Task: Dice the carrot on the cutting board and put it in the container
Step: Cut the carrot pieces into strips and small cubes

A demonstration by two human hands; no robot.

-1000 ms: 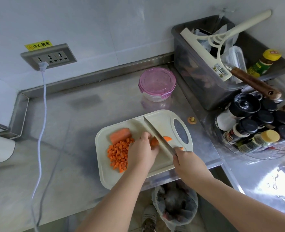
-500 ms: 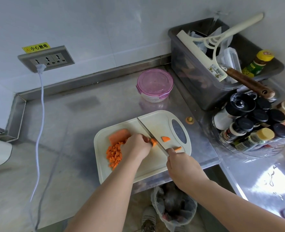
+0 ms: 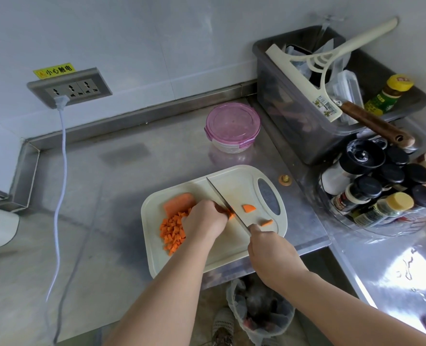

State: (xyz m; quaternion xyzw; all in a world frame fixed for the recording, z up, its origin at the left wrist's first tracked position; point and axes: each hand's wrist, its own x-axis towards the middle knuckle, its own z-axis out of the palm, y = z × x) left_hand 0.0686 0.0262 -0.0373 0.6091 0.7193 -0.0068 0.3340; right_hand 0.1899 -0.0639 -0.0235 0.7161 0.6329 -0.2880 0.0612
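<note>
A person's left hand (image 3: 204,221) curls over a carrot piece (image 3: 231,215) on the pale cutting board (image 3: 234,182), fingertips pinning it down. From my remote seat I can see only a sliver of orange poking out past the knuckles. The right hand (image 3: 269,248) is wrapped around the handle of a knife (image 3: 219,193). The blade runs away from that hand and lies against the left hand's fingertips, its edge down on the carrot piece.

Just outboard of the left hand, partly under its wrist, sits a heap of diced carrot (image 3: 173,231). An uncut carrot chunk (image 3: 179,202) lies beyond that heap, touching it. On the far side of the blade from the left hand, a half-round slice (image 3: 248,208) lies flat on the board. A smaller sliver (image 3: 266,223) rests just ahead of the right hand's knuckles.

The container (image 3: 232,126), its pink lid snapped on, stands on the steel counter (image 3: 132,176), well beyond both hands and off the board. Farther out past the right hand I make out a grey bin of utensils (image 3: 294,116) and a cluster of spice jars (image 3: 381,186).
</note>
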